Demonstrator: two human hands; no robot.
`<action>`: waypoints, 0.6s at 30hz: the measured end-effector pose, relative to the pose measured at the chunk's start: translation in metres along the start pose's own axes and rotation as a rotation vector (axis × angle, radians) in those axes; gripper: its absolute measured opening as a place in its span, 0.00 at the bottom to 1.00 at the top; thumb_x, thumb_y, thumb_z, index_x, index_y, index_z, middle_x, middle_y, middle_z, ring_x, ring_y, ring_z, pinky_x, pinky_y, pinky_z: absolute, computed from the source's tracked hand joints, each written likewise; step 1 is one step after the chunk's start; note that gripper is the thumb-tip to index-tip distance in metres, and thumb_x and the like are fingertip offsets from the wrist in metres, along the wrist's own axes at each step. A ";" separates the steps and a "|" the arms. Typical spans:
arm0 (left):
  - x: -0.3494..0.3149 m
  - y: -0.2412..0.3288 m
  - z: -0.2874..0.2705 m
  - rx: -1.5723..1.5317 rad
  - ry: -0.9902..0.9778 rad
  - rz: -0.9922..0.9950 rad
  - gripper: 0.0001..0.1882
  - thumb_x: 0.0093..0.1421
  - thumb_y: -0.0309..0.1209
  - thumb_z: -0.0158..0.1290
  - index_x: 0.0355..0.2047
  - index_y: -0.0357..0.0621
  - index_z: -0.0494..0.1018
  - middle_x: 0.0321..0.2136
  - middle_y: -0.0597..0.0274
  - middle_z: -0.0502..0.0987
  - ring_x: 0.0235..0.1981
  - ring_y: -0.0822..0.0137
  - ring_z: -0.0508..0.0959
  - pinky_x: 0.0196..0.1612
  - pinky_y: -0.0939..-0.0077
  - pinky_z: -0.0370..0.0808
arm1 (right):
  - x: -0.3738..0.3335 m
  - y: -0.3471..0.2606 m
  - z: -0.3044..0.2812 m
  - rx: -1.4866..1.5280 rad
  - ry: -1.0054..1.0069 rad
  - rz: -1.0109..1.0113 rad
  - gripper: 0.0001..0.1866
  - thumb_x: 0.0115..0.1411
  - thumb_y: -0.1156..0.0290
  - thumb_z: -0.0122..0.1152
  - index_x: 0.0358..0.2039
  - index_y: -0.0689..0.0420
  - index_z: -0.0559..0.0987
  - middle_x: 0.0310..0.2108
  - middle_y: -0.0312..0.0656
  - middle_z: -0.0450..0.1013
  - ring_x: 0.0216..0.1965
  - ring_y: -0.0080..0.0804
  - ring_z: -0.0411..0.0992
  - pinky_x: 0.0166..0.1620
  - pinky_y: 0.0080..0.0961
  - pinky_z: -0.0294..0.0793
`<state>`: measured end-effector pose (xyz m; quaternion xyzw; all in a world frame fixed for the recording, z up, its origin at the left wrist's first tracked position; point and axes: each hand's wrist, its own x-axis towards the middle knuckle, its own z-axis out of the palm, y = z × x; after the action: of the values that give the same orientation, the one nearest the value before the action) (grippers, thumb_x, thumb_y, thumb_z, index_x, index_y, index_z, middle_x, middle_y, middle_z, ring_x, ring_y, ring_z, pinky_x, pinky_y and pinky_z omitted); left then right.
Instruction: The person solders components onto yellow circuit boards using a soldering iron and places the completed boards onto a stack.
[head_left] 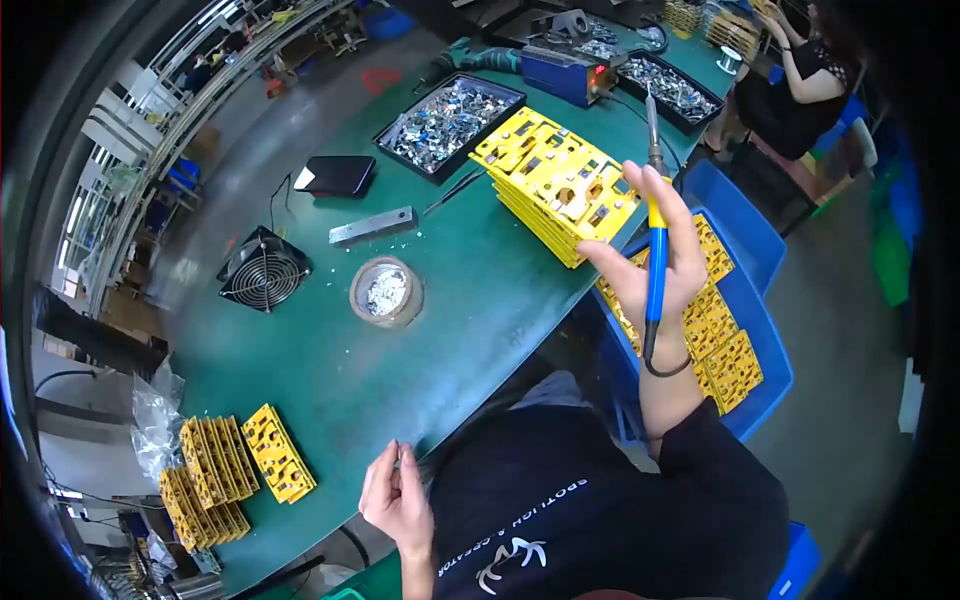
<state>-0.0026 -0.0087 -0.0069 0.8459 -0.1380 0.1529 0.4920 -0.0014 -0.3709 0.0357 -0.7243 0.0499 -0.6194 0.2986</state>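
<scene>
My right hand (660,265) holds a soldering iron (657,260) with a blue and yellow handle, its metal tip pointing up and away. The thumb is spread toward the near edge of a tall stack of yellow circuit boards (560,175); whether it touches them I cannot tell. My left hand (398,500) is near the table's front edge, fingertips drawn together. Anything between them is too small to make out. Further left on the table, several yellow boards stand in rows (215,465), and a single yellow board (278,453) lies beside them.
The green table (450,330) bears a round pot (387,292), a grey metal bar (373,226), a fan (265,272), a phone (337,176), tweezers (454,190) and a parts tray (445,125). Boards fill a blue bin (770,385) at right. A person (815,80) sits beyond.
</scene>
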 end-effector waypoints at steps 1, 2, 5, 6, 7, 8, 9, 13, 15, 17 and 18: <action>0.000 0.001 0.001 -0.012 -0.004 0.002 0.11 0.66 0.18 0.62 0.49 0.29 0.82 0.34 0.62 0.81 0.25 0.84 0.71 0.28 0.89 0.66 | 0.002 0.005 0.001 -0.023 0.008 -0.003 0.45 0.43 0.69 0.89 0.61 0.68 0.76 0.54 0.56 0.80 0.54 0.43 0.81 0.59 0.35 0.79; 0.001 0.003 0.002 -0.024 -0.009 0.005 0.11 0.66 0.18 0.63 0.48 0.29 0.82 0.34 0.63 0.81 0.24 0.84 0.70 0.27 0.89 0.65 | 0.003 0.011 0.002 -0.047 0.016 -0.006 0.44 0.43 0.69 0.89 0.60 0.67 0.78 0.54 0.55 0.80 0.53 0.42 0.81 0.58 0.35 0.80; 0.001 0.002 0.005 -0.019 0.001 0.021 0.11 0.65 0.18 0.63 0.48 0.30 0.83 0.33 0.64 0.81 0.23 0.84 0.68 0.26 0.89 0.63 | 0.003 0.020 0.006 -0.079 0.028 -0.011 0.42 0.42 0.67 0.89 0.58 0.65 0.80 0.52 0.56 0.80 0.52 0.46 0.82 0.56 0.35 0.81; 0.000 0.002 0.006 -0.030 0.010 0.031 0.11 0.65 0.18 0.63 0.48 0.30 0.83 0.33 0.65 0.80 0.23 0.84 0.68 0.26 0.89 0.63 | 0.002 0.021 0.006 -0.074 0.035 -0.006 0.42 0.42 0.67 0.89 0.58 0.65 0.80 0.52 0.56 0.80 0.52 0.46 0.82 0.56 0.35 0.81; 0.000 0.002 0.005 -0.036 0.007 0.005 0.11 0.65 0.18 0.64 0.48 0.30 0.83 0.33 0.65 0.80 0.23 0.85 0.68 0.26 0.89 0.62 | 0.001 0.021 0.006 -0.123 -0.009 0.014 0.42 0.42 0.66 0.89 0.58 0.64 0.80 0.51 0.57 0.80 0.51 0.48 0.82 0.56 0.36 0.81; -0.001 0.001 0.004 -0.030 0.006 0.012 0.11 0.65 0.18 0.64 0.48 0.30 0.83 0.33 0.65 0.80 0.23 0.85 0.68 0.26 0.89 0.62 | 0.000 0.021 0.006 -0.172 -0.053 0.033 0.42 0.42 0.65 0.89 0.58 0.63 0.80 0.50 0.57 0.80 0.51 0.50 0.81 0.55 0.37 0.81; -0.001 0.001 0.004 -0.033 0.007 0.001 0.11 0.64 0.17 0.63 0.48 0.30 0.83 0.34 0.62 0.82 0.23 0.84 0.69 0.26 0.88 0.64 | -0.001 0.021 0.007 -0.154 -0.068 0.070 0.42 0.42 0.64 0.88 0.58 0.62 0.80 0.50 0.57 0.81 0.52 0.54 0.80 0.57 0.39 0.80; 0.001 0.000 -0.001 -0.009 0.009 -0.009 0.12 0.65 0.18 0.63 0.48 0.30 0.83 0.35 0.62 0.82 0.24 0.84 0.69 0.26 0.89 0.64 | -0.002 0.015 0.005 -0.226 -0.087 0.063 0.42 0.41 0.63 0.89 0.58 0.62 0.81 0.50 0.55 0.81 0.54 0.54 0.79 0.58 0.40 0.79; 0.002 -0.002 -0.005 0.015 0.022 -0.003 0.12 0.65 0.19 0.64 0.49 0.30 0.83 0.35 0.65 0.81 0.24 0.85 0.69 0.27 0.90 0.63 | -0.003 0.015 0.005 -0.239 -0.106 0.037 0.44 0.40 0.62 0.89 0.58 0.62 0.80 0.52 0.55 0.80 0.55 0.55 0.78 0.59 0.41 0.78; 0.005 -0.012 -0.011 -0.033 0.121 0.002 0.13 0.66 0.19 0.63 0.51 0.29 0.81 0.34 0.67 0.81 0.25 0.86 0.69 0.28 0.91 0.64 | -0.003 0.013 0.004 -0.248 -0.100 0.031 0.44 0.40 0.61 0.89 0.59 0.62 0.80 0.52 0.55 0.80 0.55 0.55 0.78 0.60 0.41 0.78; 0.007 -0.018 -0.017 -0.017 0.139 -0.005 0.13 0.66 0.19 0.63 0.51 0.29 0.81 0.34 0.67 0.81 0.25 0.86 0.69 0.28 0.91 0.64 | -0.004 0.011 0.004 -0.265 -0.092 0.025 0.45 0.40 0.60 0.89 0.59 0.61 0.80 0.53 0.55 0.80 0.55 0.54 0.78 0.60 0.41 0.77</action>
<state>0.0088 0.0140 -0.0103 0.8293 -0.1029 0.2088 0.5080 0.0046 -0.3768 0.0264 -0.7845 0.1263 -0.5697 0.2100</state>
